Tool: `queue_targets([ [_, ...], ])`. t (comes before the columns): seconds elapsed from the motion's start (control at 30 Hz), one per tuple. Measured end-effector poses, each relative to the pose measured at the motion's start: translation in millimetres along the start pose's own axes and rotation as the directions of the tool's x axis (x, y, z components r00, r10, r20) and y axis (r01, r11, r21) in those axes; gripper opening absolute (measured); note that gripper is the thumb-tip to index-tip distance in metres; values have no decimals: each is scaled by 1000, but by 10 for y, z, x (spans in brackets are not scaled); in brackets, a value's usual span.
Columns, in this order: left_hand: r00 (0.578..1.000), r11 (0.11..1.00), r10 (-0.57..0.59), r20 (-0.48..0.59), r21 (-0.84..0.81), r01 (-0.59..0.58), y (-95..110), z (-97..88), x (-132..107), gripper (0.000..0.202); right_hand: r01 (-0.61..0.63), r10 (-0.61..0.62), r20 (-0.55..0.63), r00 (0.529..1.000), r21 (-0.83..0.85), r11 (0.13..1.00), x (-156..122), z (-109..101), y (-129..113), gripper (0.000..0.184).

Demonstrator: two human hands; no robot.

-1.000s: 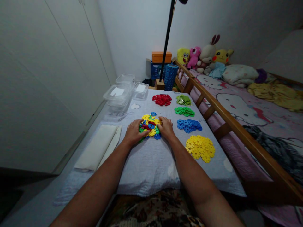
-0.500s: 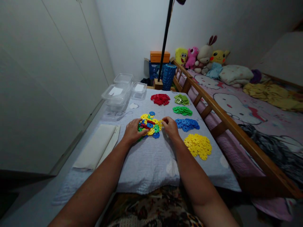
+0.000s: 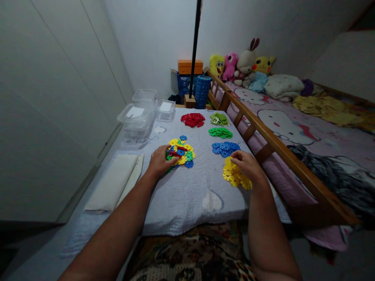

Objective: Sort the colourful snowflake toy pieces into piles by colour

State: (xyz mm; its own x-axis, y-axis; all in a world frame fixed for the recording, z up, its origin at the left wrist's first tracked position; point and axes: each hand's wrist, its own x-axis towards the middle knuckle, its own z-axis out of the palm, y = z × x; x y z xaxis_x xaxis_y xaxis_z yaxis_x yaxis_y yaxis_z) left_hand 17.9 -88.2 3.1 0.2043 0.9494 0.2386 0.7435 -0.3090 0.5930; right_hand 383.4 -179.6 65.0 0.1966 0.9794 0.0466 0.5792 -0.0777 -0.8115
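My left hand [image 3: 159,160] lies against the left side of a mixed heap of flower-shaped plastic discs [image 3: 190,148]. Yellow, blue and green discs make up this heap, with two red sticks [image 3: 182,148] on top near my thumb. Its fingers and thumb are apart, partly over the discs. Over a yellow pile at the right is my right hand [image 3: 246,164], thumb and fingertips pinched at a yellow flower disc [image 3: 229,160]. That hand hides part of the yellow pile [image 3: 234,177]. Just beyond it lies a pile of blue discs [image 3: 224,148].
Green [image 3: 220,132], lime [image 3: 219,119] and red [image 3: 192,119] piles lie farther back. Clear plastic boxes [image 3: 136,113] stand at the back left, near a folded cream cloth [image 3: 113,181]. A wooden bed rail [image 3: 260,130] borders the right side; a black pole [image 3: 194,50] rises behind.
My right hand has moved right, from the mixed heap to the yellow pile. My left hand stays at the heap. The whole view has shifted slightly.
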Motion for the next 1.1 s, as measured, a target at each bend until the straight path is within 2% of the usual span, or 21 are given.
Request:
queue_targets([
  [0.13, 1000, 1000, -2, 4, 6, 2, 17, -15, 4, 66, -30, 33, 53, 998, -46, 998, -105, -129, 145, 16],
  [0.3, 1000, 1000, -7, 18, 18, 7, 12, -21, 8, 68, -17, 29, 108, 994, -115, 993, -173, -147, 226, 14],
  [0.47, 1000, 1000, -9, 23, 26, 8, -1, -13, 15, 68, 21, -1, 73, 997, -267, 963, -170, -97, 222, 7],
  [0.63, 1000, 1000, -10, 15, 26, 9, -16, -5, 18, 67, 70, -46, 63, 997, -457, 887, -145, -60, 172, 9],
  [0.8, 1000, 999, -11, 18, 30, 11, -21, -3, 22, 69, 62, -40, 54, 998, -519, 852, -162, -75, 146, 10],
  [0.97, 999, 1000, -9, 40, 23, 8, -7, -16, 20, 70, 105, -110, 21, 994, -496, 862, -126, 2, -3, 11],
  [1.1, 999, 1000, -17, 41, 5, 17, 5, -26, 9, 68, 249, -227, 104, 968, -451, 857, -4, 298, -287, 12],
])
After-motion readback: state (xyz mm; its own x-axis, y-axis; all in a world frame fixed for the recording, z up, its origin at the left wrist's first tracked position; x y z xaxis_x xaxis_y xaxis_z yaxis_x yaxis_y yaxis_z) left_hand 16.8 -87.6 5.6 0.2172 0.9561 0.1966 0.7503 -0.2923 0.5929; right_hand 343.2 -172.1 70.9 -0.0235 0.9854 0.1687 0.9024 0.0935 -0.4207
